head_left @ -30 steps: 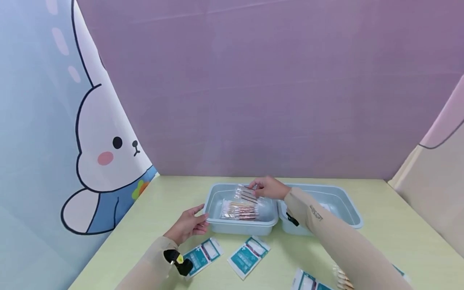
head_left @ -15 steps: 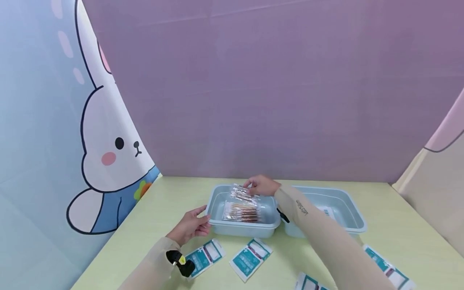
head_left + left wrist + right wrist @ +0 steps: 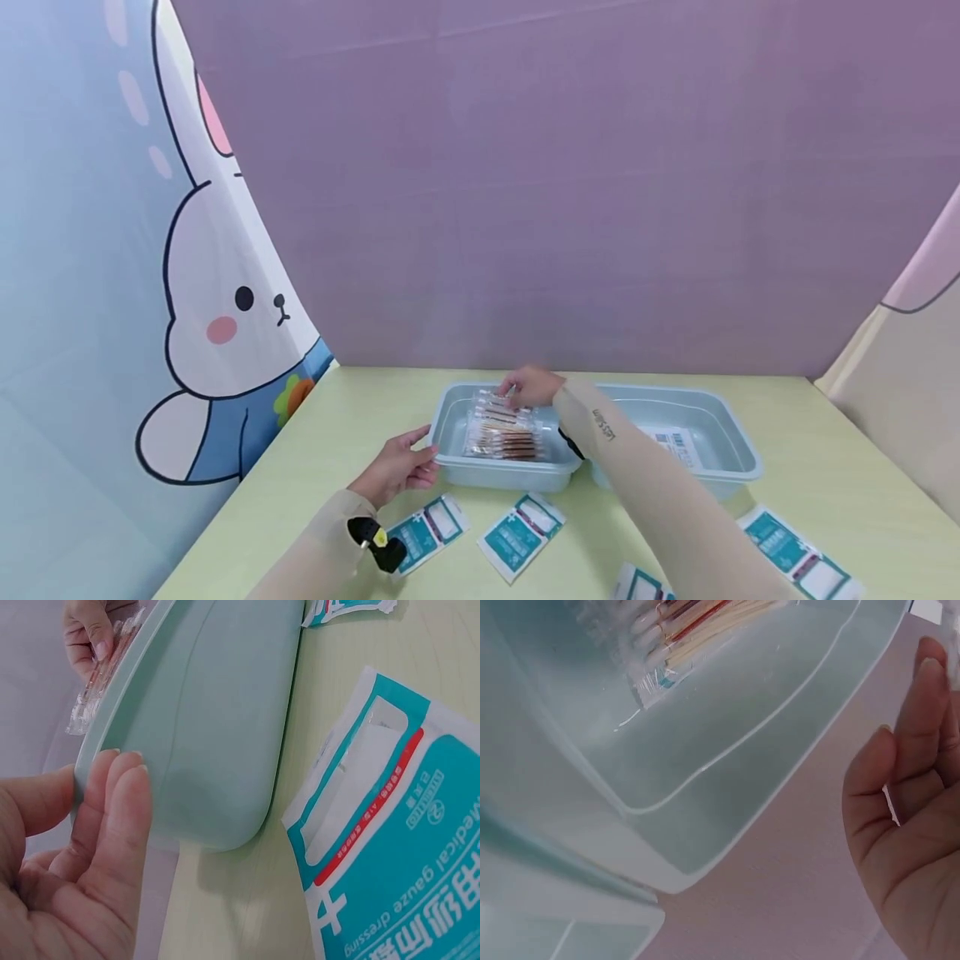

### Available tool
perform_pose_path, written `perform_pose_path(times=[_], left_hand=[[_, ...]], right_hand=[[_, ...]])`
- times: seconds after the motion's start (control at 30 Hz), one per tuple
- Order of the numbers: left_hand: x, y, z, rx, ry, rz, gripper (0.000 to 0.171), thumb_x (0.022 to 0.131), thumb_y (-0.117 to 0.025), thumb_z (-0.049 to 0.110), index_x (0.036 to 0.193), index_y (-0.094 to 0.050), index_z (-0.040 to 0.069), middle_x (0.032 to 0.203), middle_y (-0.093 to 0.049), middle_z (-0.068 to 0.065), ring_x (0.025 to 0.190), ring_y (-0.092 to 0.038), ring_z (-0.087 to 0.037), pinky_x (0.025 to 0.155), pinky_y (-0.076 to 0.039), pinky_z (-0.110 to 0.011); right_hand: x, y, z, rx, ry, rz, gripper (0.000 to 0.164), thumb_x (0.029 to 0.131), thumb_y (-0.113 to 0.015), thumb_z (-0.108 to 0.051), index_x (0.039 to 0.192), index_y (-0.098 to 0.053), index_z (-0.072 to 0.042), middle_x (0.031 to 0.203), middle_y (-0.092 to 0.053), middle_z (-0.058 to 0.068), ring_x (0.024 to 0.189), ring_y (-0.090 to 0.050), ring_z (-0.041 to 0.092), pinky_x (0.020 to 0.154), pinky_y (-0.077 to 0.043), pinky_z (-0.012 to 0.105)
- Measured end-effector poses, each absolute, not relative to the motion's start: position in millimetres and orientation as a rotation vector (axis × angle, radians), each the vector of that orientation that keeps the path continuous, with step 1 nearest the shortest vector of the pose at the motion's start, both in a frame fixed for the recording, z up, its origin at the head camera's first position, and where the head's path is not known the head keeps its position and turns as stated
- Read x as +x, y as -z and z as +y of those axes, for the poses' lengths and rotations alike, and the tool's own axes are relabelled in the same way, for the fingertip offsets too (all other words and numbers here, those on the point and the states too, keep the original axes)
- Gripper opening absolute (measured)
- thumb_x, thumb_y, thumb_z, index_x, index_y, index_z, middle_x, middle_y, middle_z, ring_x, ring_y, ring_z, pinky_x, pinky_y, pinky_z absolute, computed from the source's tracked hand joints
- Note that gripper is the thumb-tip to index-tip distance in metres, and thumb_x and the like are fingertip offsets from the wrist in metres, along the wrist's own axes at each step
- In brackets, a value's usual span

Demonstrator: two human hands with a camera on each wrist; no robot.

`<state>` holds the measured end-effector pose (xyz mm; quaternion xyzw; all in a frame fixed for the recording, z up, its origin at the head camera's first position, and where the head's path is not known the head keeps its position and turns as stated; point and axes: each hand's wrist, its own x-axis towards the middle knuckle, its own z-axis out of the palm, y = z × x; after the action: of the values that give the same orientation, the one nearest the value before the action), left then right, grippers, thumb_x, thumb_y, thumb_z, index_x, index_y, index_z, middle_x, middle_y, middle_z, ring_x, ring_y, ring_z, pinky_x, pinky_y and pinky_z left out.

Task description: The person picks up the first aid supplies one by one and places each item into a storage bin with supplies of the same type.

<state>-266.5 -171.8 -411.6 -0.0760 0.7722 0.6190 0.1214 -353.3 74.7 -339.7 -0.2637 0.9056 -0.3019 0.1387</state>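
My left hand (image 3: 401,467) pinches the left rim of a pale blue plastic basin (image 3: 510,475), thumb on one side and fingers on the other in the left wrist view. Over the back of this basin, my right hand (image 3: 532,387) pinches a clear packet of cotton swabs (image 3: 105,682). Another clear packet of swabs (image 3: 506,442), with pale and reddish-brown sticks, lies on the basin floor just in front. The held packet's lower edge appears close to it; whether they touch is hard to tell. The right wrist view shows the right hand (image 3: 915,802) beyond the rim.
A second pale blue basin (image 3: 723,429) stands close on the right, with a white barcode label (image 3: 675,446) inside. Several teal and white gauze dressing packets (image 3: 521,533) lie along the front of the table. A purple backdrop (image 3: 525,208) rises behind.
My right hand has shifted left with the swab packet, bringing it nearer the packet lying in the basin. The left hand keeps its hold on the rim.
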Motion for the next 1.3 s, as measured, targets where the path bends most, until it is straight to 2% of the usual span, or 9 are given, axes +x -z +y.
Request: perform_pose_path(times=[0.23, 0.53, 0.83, 0.97, 1.1, 1.3], left_hand=[[-276, 409, -158, -0.262, -1.831, 2.273, 0.057, 0.099, -0.054, 0.015, 0.149, -0.030, 0.004, 0.081, -0.064, -0.013, 0.059, -0.061, -0.016, 0.060, -0.056, -0.028], [-277, 408, -149, -0.249, -1.840, 2.283, 0.057, 0.099, -0.054, 0.014, 0.149, -0.030, 0.003, 0.078, -0.064, -0.011, 0.059, -0.061, -0.016, 0.059, -0.056, -0.028], [-280, 406, -147, -0.236, -1.828, 2.291, 0.057, 0.099, -0.055, 0.015, 0.149, -0.030, 0.003, 0.078, -0.064, -0.011, 0.060, -0.062, -0.016, 0.061, -0.056, -0.028], [-279, 407, -147, -0.254, -1.825, 2.298, 0.057, 0.098, -0.055, 0.015, 0.149, -0.031, 0.003, 0.077, -0.064, -0.010, 0.060, -0.062, -0.017, 0.061, -0.056, -0.028], [-278, 407, -147, -0.252, -1.827, 2.288, 0.057, 0.099, -0.054, 0.016, 0.149, -0.030, 0.004, 0.077, -0.064, -0.010, 0.060, -0.062, -0.017, 0.062, -0.056, -0.028], [-279, 408, -150, -0.267, -1.839, 2.273, 0.058, 0.099, -0.054, 0.015, 0.150, -0.029, 0.004, 0.078, -0.064, -0.012, 0.060, -0.062, -0.017, 0.061, -0.056, -0.028]], right_hand=[[-367, 343, 76, -0.886, 0.809, 2.603, 0.018, 0.090, -0.064, -0.003, 0.107, -0.069, -0.002, 0.090, -0.066, 0.003, 0.074, -0.062, 0.013, 0.066, -0.052, 0.027], [-372, 345, 82, -0.858, 0.756, 2.593, 0.020, 0.089, -0.063, -0.001, 0.108, -0.068, -0.004, 0.094, -0.066, 0.004, 0.076, -0.060, 0.012, 0.070, -0.051, 0.027], [-376, 339, 98, -0.901, 0.724, 2.636, 0.024, 0.090, -0.063, -0.003, 0.114, -0.066, -0.001, 0.113, -0.064, 0.015, 0.098, -0.060, 0.022, 0.084, -0.051, 0.034], [-377, 336, 107, -0.908, 0.790, 2.611, 0.025, 0.090, -0.062, -0.002, 0.115, -0.065, 0.000, 0.110, -0.065, 0.017, 0.099, -0.061, 0.025, 0.083, -0.052, 0.036], [-369, 329, 118, -0.939, 0.799, 2.587, 0.024, 0.090, -0.061, 0.002, 0.114, -0.065, 0.000, 0.107, -0.065, 0.012, 0.098, -0.061, 0.023, 0.084, -0.052, 0.036], [-353, 320, 141, -0.974, 0.755, 2.585, 0.022, 0.090, -0.062, -0.001, 0.112, -0.065, -0.002, 0.097, -0.064, 0.004, 0.087, -0.058, 0.015, 0.079, -0.052, 0.032]])
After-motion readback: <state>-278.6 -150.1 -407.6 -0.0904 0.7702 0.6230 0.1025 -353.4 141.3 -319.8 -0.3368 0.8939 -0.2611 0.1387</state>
